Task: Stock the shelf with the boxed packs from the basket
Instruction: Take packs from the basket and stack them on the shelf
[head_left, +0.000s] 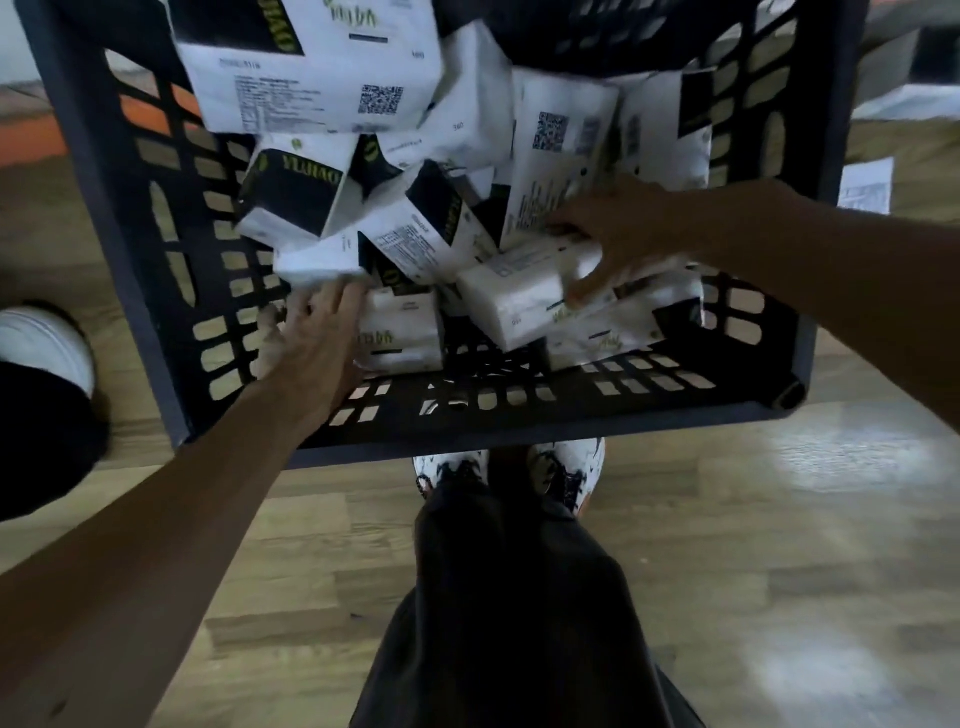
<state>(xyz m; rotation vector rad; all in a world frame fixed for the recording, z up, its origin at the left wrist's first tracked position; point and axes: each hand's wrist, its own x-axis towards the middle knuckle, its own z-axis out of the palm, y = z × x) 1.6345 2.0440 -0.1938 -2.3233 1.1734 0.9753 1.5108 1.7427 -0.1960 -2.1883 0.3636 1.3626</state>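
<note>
Many packs (415, 228): white with black panels and QR codes, heaped askew inside the basket; print blurred, count unclear.
Basket (519, 421): dark slotted crate on wood floor (779, 571), far end cut off.
Left hand (311, 332): fingers straight, touching a low pack (400, 332); fingertips partly hidden.
Right hand (618, 234): fingers and thumb curled around a white pack (519, 296).

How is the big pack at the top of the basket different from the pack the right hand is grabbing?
The top pack shows a square code and small print; the grabbed pack shows mostly plain white. The top pack lies high on the heap, untouched; the grabbed pack sits low in the basket with the right hand around it. Both are white packs with dark and green markings.
</note>
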